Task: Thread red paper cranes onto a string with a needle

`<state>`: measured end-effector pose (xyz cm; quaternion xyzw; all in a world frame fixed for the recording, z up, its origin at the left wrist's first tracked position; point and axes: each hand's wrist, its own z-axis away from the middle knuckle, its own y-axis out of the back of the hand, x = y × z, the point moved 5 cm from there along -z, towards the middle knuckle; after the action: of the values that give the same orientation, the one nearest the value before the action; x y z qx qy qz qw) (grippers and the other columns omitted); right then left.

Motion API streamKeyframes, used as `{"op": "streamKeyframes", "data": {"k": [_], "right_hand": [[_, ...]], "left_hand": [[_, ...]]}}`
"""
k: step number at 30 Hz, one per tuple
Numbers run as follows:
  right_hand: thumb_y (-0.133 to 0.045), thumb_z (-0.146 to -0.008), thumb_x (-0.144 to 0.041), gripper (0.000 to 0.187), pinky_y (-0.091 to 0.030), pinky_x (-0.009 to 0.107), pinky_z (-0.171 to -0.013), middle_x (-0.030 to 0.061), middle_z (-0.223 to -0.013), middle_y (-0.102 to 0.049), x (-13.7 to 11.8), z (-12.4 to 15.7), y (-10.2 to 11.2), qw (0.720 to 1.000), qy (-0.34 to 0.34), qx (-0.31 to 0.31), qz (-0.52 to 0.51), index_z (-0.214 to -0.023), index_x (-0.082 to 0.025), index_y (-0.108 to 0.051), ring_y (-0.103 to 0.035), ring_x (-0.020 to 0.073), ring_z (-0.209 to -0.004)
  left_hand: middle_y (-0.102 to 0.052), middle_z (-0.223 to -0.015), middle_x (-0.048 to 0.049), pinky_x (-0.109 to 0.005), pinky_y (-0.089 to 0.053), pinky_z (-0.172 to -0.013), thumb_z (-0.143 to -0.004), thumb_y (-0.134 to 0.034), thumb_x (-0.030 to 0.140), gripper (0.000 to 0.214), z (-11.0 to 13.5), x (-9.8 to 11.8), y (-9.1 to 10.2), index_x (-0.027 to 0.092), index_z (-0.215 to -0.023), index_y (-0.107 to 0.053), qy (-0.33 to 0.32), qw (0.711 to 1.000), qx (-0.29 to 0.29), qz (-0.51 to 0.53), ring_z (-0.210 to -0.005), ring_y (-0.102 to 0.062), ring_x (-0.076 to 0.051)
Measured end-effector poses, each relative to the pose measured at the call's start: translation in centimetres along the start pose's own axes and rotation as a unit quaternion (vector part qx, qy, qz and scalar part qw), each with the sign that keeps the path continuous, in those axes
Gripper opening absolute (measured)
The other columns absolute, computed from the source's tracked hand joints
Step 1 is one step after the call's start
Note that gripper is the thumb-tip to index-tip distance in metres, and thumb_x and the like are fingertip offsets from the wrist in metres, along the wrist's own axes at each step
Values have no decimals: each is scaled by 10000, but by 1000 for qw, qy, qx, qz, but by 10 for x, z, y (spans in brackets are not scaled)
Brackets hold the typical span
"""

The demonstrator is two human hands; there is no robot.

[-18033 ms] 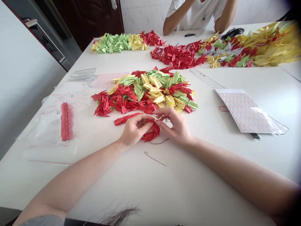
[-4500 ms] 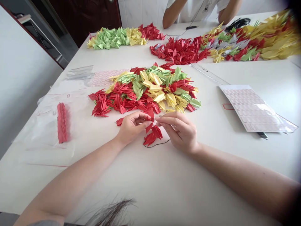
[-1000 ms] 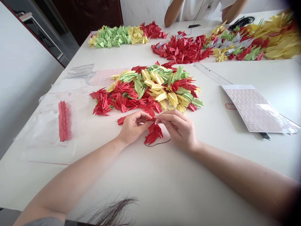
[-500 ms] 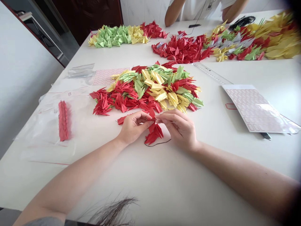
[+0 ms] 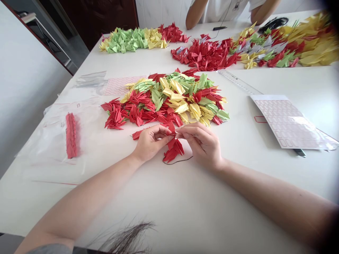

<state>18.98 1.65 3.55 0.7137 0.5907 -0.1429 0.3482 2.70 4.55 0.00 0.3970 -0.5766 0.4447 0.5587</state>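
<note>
My left hand (image 5: 152,143) pinches a red paper crane (image 5: 171,129) between thumb and fingers. My right hand (image 5: 202,144) faces it, its fingertips gripping a thin steel needle (image 5: 186,134). Below the hands, a cluster of red cranes (image 5: 173,150) rests on the table, with a black thread (image 5: 178,162) curving away from it. One more red crane (image 5: 137,134) lies beside my left hand. Just beyond both hands spreads a heap of red, yellow and green paper cranes (image 5: 164,100).
The white table (image 5: 169,197) holds a long stack of strung red cranes (image 5: 71,135) on a plastic bag (image 5: 50,141), a label sheet (image 5: 287,121), a ruler (image 5: 238,82), and further crane heaps (image 5: 203,54). A co-worker's arms (image 5: 233,10) rest at the far edge.
The needle lying on the table in the oldest frame is gone from there, and a thin needle is now in my right hand. Since the last half second, my hands have barely moved.
</note>
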Motion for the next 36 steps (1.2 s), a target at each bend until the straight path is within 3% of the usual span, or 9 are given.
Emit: {"op": "streamKeyframes", "data": {"k": [12,26,36], "right_hand": [[-495,-1010,-121,239,-625,292,-728,40,-911,-665,5,0,0,999,-40,11,-5,-1065,-230,-701,-703,138,-804],[-483,-1033,-201,188,-617,326,-718,27,-869,-676,10,3,3,995,-91,36,-25,-1031,-226,-669,-707,143,-763],[-493,-1038,-252,180,-606,314,-715,22,-854,-672,12,3,2,992,-117,36,-38,-1014,-226,-669,-690,135,-755]], "left_hand": [[-774,-944,-88,-316,-611,-763,-753,-840,403,338,0,-4,4,134,-933,-744,10,1000,-4,17,-853,-737,-207],[-763,-883,-76,-295,-595,-725,-742,-838,413,342,0,-3,2,125,-892,-730,15,1000,-5,26,-801,-722,-184],[-759,-899,-79,-298,-577,-758,-665,-889,381,361,0,-3,2,130,-880,-743,11,999,-3,-40,-791,-702,-172]]}}
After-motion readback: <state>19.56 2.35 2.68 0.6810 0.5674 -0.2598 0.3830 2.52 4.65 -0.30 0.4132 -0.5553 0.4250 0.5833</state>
